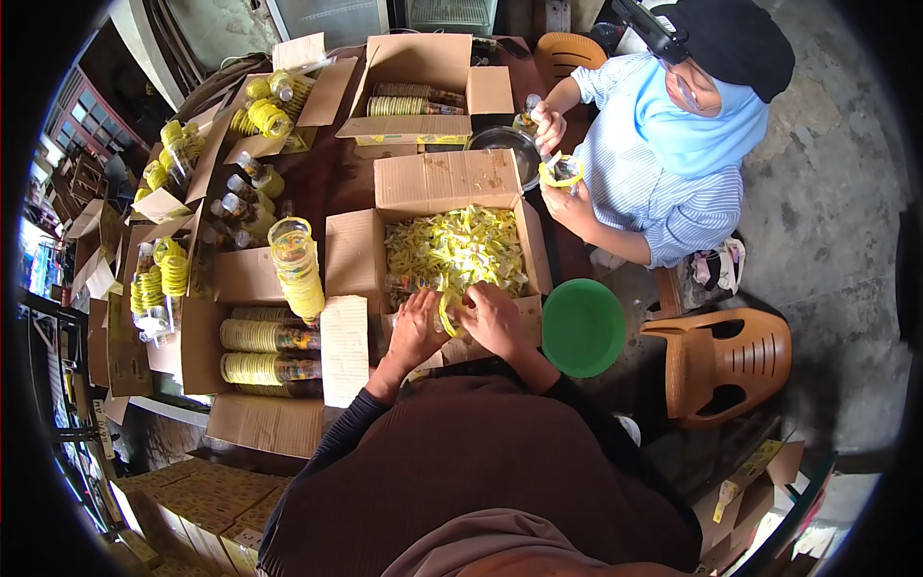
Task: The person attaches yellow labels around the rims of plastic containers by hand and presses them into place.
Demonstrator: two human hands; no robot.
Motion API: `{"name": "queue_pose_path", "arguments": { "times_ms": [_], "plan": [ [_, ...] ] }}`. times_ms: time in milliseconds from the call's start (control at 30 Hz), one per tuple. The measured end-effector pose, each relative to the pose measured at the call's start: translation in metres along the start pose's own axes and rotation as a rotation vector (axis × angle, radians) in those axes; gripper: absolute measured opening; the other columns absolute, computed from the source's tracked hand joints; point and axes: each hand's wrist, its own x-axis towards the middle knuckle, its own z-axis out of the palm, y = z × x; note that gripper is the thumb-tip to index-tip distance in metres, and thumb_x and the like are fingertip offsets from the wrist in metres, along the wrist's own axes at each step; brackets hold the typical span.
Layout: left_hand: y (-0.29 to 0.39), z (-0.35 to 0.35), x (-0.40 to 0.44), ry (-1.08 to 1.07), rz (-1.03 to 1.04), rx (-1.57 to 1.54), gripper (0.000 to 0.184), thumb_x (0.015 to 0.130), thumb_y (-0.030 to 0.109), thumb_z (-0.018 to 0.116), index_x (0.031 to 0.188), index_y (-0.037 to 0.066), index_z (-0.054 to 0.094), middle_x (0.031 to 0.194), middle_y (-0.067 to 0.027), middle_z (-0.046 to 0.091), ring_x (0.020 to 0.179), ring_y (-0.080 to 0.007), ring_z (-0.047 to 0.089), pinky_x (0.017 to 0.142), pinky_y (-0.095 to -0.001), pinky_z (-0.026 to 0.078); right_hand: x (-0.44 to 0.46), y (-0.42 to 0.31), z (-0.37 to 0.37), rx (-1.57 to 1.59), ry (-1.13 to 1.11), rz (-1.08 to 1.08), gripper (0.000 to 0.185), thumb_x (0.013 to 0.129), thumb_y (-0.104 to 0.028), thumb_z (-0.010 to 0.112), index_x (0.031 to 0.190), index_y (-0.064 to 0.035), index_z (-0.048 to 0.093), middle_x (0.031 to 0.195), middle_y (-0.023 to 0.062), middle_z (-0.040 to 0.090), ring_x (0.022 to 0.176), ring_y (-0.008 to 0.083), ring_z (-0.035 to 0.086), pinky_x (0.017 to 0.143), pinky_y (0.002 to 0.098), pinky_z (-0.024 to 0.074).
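Low over the near edge of an open cardboard box [447,173], my left hand [417,329] and my right hand [494,322] close on a plastic cup with a yellow rim [446,313]. Most of the cup is hidden by my fingers. Inside the box lies a heap of yellow and whitish strips [457,252]. To the left of my hands leans a tall stack of clear cups with yellow rims [296,267]. Beside it, a lower cardboard box [200,351] holds several stacks of such cups [252,367] lying on their sides.
A co-worker [663,173] at the right holds a yellow-rimmed cup [562,171]. A green tub [584,327] stands right of my hands, with a brown plastic chair [721,370] farther right. More boxes of cup stacks [415,104] stand at the back and left.
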Motion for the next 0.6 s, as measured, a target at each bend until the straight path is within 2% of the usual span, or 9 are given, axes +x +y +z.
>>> {"name": "queue_pose_path", "arguments": {
  "times_ms": [167, 233, 267, 333, 367, 433, 467, 533, 600],
  "plan": [
    [0.016, -0.014, 0.006, -0.069, 0.053, 0.041, 0.077, 0.066, 0.026, 0.081, 0.129, 0.000, 0.046, 0.125, -0.0210, 0.056, 0.120, -0.0360, 0.052, 0.100, -0.0452, 0.043, 0.007, 0.001, -0.001, -0.219, -0.039, -0.104, 0.022, 0.082, -0.020, 0.070, 0.087, -0.0032, 0.056, 0.088, 0.0123, 0.059, 0.085, 0.0298, 0.060, 0.077, 0.0412, 0.0477],
    [0.015, -0.015, 0.007, -0.067, 0.072, -0.076, 0.074, 0.064, 0.021, 0.080, 0.127, -0.001, 0.047, 0.116, -0.0216, 0.059, 0.108, -0.0356, 0.058, 0.089, -0.0427, 0.049, 0.006, 0.006, 0.002, -0.244, -0.085, -0.128, 0.022, 0.082, -0.020, 0.069, 0.087, -0.0031, 0.056, 0.088, 0.0122, 0.059, 0.086, 0.0298, 0.060, 0.077, 0.0416, 0.0475],
    [0.015, -0.017, 0.006, -0.067, 0.070, -0.074, 0.074, 0.064, 0.021, 0.080, 0.127, -0.001, 0.047, 0.116, -0.0216, 0.059, 0.108, -0.0356, 0.058, 0.089, -0.0427, 0.049, 0.006, 0.008, 0.003, -0.220, -0.111, -0.162, 0.021, 0.082, -0.020, 0.068, 0.087, -0.0030, 0.056, 0.087, 0.0123, 0.059, 0.085, 0.0302, 0.061, 0.076, 0.0421, 0.0477],
    [0.020, -0.027, 0.007, -0.378, -0.194, -0.131, 0.081, 0.066, 0.023, 0.081, 0.132, -0.005, 0.042, 0.111, -0.0238, 0.060, 0.101, -0.0380, 0.061, 0.083, -0.0433, 0.051, 0.007, 0.011, 0.001, -0.195, -0.138, -0.193, 0.021, 0.083, -0.021, 0.067, 0.086, -0.0029, 0.057, 0.085, 0.0125, 0.059, 0.084, 0.0305, 0.061, 0.075, 0.0426, 0.0479],
    [0.011, -0.019, 0.003, -0.378, -0.194, -0.132, 0.081, 0.066, 0.023, 0.081, 0.132, -0.005, 0.042, 0.111, -0.0238, 0.060, 0.101, -0.0380, 0.061, 0.083, -0.0433, 0.051, 0.009, 0.012, -0.002, -0.127, -0.190, -0.204, 0.022, 0.086, -0.022, 0.065, 0.085, -0.0020, 0.056, 0.082, 0.0132, 0.059, 0.082, 0.0309, 0.061, 0.074, 0.0425, 0.0480],
    [-0.014, -0.001, -0.006, -0.210, 0.134, -0.310, 0.089, 0.066, 0.023, 0.083, 0.136, -0.006, 0.037, 0.110, -0.0245, 0.060, 0.095, -0.0383, 0.062, 0.080, -0.0433, 0.052, 0.011, 0.014, -0.009, -0.061, -0.242, -0.214, 0.024, 0.088, -0.023, 0.062, 0.084, -0.0011, 0.056, 0.080, 0.0138, 0.058, 0.080, 0.0312, 0.062, 0.072, 0.0425, 0.0480],
    [-0.020, 0.003, -0.008, -0.209, 0.133, -0.312, 0.089, 0.066, 0.023, 0.083, 0.136, -0.006, 0.037, 0.110, -0.0245, 0.060, 0.095, -0.0383, 0.062, 0.080, -0.0433, 0.052, 0.011, 0.014, -0.014, 0.017, -0.301, -0.184, 0.022, 0.091, -0.023, 0.059, 0.086, -0.0015, 0.057, 0.080, 0.0135, 0.060, 0.078, 0.0320, 0.062, 0.070, 0.0416, 0.0479],
    [-0.023, 0.002, -0.007, -0.231, 0.175, -0.666, 0.078, 0.066, 0.023, 0.084, 0.127, -0.006, 0.045, 0.101, -0.0179, 0.065, 0.090, -0.0332, 0.065, 0.084, -0.0388, 0.051, 0.011, 0.016, -0.017, 0.095, -0.362, -0.154, 0.021, 0.093, -0.022, 0.057, 0.087, -0.0020, 0.058, 0.079, 0.0132, 0.061, 0.076, 0.0327, 0.062, 0.067, 0.0407, 0.0478],
    [-0.018, 0.002, -0.010, -0.192, 0.172, -0.672, 0.071, 0.067, 0.021, 0.083, 0.123, -0.005, 0.048, 0.099, -0.0164, 0.064, 0.087, -0.0320, 0.064, 0.082, -0.0383, 0.051, 0.010, 0.020, -0.015, 0.420, -0.387, -0.041, 0.026, 0.097, -0.023, 0.053, 0.084, -0.0010, 0.056, 0.073, 0.0127, 0.056, 0.069, 0.0239, 0.060, 0.063, 0.0358, 0.0453]
  ]
}}
